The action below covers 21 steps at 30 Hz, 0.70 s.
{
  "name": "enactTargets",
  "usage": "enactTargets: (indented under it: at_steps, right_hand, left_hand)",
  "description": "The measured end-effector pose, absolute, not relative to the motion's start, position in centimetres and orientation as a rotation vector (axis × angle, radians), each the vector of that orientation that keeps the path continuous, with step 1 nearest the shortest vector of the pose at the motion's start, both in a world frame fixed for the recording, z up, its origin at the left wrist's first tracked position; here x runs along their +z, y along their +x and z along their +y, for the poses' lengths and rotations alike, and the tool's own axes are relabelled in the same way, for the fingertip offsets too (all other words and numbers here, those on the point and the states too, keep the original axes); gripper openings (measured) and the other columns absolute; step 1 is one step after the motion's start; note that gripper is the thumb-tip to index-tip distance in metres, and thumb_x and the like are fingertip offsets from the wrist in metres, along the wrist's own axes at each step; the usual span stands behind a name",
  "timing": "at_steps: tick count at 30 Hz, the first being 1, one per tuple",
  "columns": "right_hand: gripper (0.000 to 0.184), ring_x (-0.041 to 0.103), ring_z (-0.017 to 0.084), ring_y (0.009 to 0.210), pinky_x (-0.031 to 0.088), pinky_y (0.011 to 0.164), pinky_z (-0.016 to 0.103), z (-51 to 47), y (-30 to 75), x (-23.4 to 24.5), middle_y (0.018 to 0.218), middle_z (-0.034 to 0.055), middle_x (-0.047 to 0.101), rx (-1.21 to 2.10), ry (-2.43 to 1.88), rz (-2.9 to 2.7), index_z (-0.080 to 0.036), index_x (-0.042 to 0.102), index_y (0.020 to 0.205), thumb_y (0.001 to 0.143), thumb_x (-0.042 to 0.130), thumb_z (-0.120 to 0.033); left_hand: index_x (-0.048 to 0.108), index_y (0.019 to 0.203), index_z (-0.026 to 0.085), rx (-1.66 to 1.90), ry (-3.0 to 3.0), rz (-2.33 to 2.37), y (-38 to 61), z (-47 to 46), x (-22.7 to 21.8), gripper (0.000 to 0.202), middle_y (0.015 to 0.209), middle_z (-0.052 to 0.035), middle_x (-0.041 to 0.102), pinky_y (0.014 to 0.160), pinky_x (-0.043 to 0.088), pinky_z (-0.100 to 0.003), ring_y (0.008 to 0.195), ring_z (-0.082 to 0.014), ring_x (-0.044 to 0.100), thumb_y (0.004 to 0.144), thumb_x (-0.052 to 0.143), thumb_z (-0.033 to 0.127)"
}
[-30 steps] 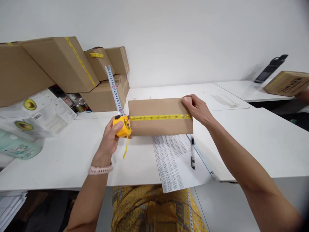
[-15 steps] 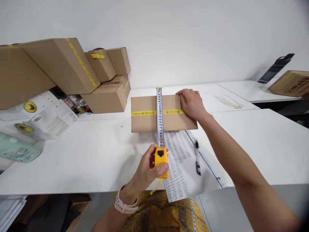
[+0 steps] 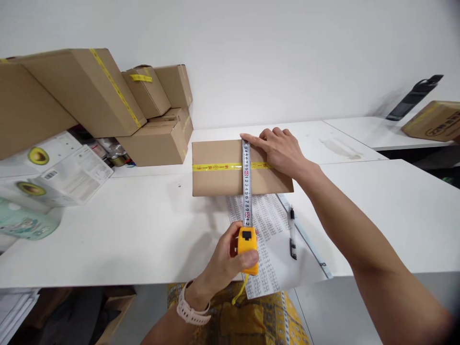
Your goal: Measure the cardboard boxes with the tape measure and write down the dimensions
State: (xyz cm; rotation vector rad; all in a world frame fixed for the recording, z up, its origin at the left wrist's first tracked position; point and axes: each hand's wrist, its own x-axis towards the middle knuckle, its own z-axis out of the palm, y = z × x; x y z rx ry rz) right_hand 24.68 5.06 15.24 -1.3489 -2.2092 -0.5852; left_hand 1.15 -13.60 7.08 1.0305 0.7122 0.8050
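A flat cardboard box (image 3: 215,179) with a yellow tape stripe lies on the white table (image 3: 108,230). My left hand (image 3: 230,256) is closed around a yellow tape measure (image 3: 247,242) near the table's front edge. Its blade (image 3: 246,182) runs away from me across the top of the box. My right hand (image 3: 278,151) lies flat on the box's far right part, fingers stretched out, with the fingertips pressing the blade's end at the far edge.
A printed sheet (image 3: 264,239) and a black-and-white pen (image 3: 292,232) lie in front of the box. Stacked cardboard boxes (image 3: 89,96) and white avocado-print cartons (image 3: 61,170) fill the left. Another box (image 3: 431,120) and a black object (image 3: 413,96) sit far right.
My left hand carried the tape measure from the box's left end to the front, laying the blade across the box. My right hand slid left along the far edge onto the blade's tip.
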Motion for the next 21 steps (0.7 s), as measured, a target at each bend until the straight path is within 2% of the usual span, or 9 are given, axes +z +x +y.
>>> enactTargets:
  at_steps: [13,17,21]
  right_hand:
    - [0.050,0.048,0.031,0.100,0.038,0.088,0.048,5.1,24.9,15.0,0.108,0.0094,0.062,-0.552,-1.330,-2.225,-0.048,0.047,0.150,0.101,0.041,-0.038]
    - [0.050,0.048,0.032,0.100,0.038,0.088,0.048,5.1,24.7,15.0,0.105,0.0100,0.061,-0.533,-1.345,-2.210,-0.046,0.048,0.150,0.102,0.037,-0.037]
    - [0.052,0.049,0.032,0.101,0.038,0.089,0.049,4.3,24.7,14.6,0.101,0.0111,0.061,-0.497,-1.378,-2.125,-0.039,0.047,0.153,0.105,0.027,-0.035]
  left_hand:
    - [0.054,0.124,0.022,0.795,1.131,0.731,1.6,-13.2,4.7,0.060,0.111,-0.0072,0.058,0.067,0.053,-0.027,0.082,-0.0150,0.053,0.077,0.084,0.043]
    - [0.054,0.125,0.022,0.786,1.167,0.754,1.5,-13.1,4.8,0.061,0.111,-0.0077,0.059,0.068,0.051,-0.029,0.084,-0.0166,0.053,0.077,0.083,0.045]
    - [0.055,0.125,0.021,0.823,1.315,0.841,1.2,-13.9,4.5,0.061,0.107,-0.0073,0.064,0.080,0.051,-0.034,0.091,-0.0210,0.057,0.075,0.081,0.044]
